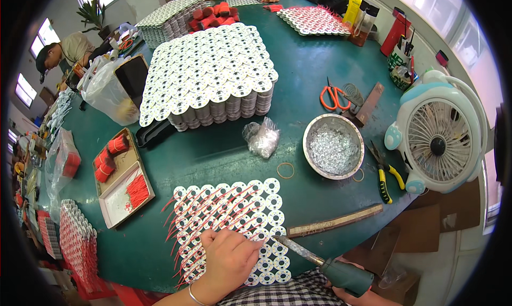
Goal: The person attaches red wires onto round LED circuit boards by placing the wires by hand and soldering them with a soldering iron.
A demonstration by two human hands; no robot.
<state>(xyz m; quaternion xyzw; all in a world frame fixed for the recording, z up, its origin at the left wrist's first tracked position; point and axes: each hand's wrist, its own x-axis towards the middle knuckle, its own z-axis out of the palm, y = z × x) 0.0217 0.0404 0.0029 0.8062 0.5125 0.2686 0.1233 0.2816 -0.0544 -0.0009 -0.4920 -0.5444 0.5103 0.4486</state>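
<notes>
While the right grip [342, 293] is wrapped round the green-handled soldering iron [348, 276], the left grip [229, 255] lies over the sheet of white discs [274, 201], fingers bent; whether they pinch any red wires [173, 228], I cannot tell. Flat on the table [314, 199], the sheet looks light, stiff and probably snappable between discs: best held by its outer edges.
</notes>
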